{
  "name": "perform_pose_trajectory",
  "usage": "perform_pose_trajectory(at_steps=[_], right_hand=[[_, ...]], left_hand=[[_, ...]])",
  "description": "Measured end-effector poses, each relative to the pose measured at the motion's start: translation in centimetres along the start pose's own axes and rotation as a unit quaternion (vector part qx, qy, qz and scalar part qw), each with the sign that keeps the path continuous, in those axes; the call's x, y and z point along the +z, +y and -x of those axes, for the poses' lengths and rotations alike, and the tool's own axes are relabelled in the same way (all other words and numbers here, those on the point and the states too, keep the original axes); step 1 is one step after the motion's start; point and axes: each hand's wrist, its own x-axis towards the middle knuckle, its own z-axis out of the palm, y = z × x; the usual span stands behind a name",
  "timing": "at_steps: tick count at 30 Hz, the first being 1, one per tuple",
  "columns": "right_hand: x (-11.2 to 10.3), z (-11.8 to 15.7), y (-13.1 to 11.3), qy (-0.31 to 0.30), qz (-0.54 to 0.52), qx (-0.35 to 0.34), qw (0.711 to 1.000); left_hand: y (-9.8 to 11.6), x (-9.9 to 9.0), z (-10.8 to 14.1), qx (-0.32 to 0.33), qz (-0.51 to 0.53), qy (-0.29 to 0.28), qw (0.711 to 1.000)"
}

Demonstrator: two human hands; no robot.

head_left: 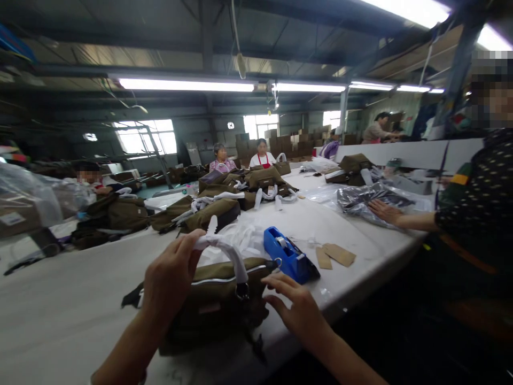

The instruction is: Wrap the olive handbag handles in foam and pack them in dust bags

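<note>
An olive-green handbag [212, 305] stands on the white table in front of me, its top zipper facing up. Its handle [232, 251] is wrapped in white padding, and a loose end sticks up. My left hand [170, 272] is closed around the left part of that wrapped handle. At the bag's right end is my right hand [294, 305], fingers apart and curved, the fingertips close to the bag's side; whether they touch it I cannot tell. A blue tape dispenser [286, 254] sits just beyond my right hand.
Brown card tags [339, 254] lie right of the dispenser. Thin white wrapping strips [244, 240] are heaped behind the bag. More olive bags [216, 214] cover the table farther back. At right, a co-worker's hand [385, 211] presses on a plastic-wrapped dark item [364, 197]. Other people sit beyond.
</note>
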Motion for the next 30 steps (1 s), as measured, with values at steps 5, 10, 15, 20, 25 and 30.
perform_pose_trajectory(at_steps=[5, 10, 15, 20, 25, 30], right_hand=[[1.1, 1.2, 0.5, -0.057, -0.015, 0.050, 0.997], [1.3, 1.7, 0.0, -0.058, -0.103, 0.097, 0.988], [2.9, 2.4, -1.7, -0.059, -0.157, 0.165, 0.972], [4.6, 2.7, -2.7, -0.059, -0.236, 0.208, 0.947], [5.9, 2.7, -4.2, -0.092, -0.363, 0.230, 0.898], [4.2, 2.1, -4.3, -0.146, -0.325, 0.158, 0.921]], left_hand=[[-0.9, 1.0, 0.7, -0.038, 0.020, 0.002, 0.999], [1.1, -0.5, 5.7, 0.064, 0.012, 0.141, 0.988], [4.4, 0.0, 10.1, 0.074, 0.088, 0.149, 0.982], [6.9, 0.4, 12.4, -0.152, 0.251, -0.084, 0.952], [7.4, 0.2, 12.6, -0.324, 0.362, -0.211, 0.848], [7.6, 0.3, 10.9, -0.397, 0.411, -0.230, 0.788]])
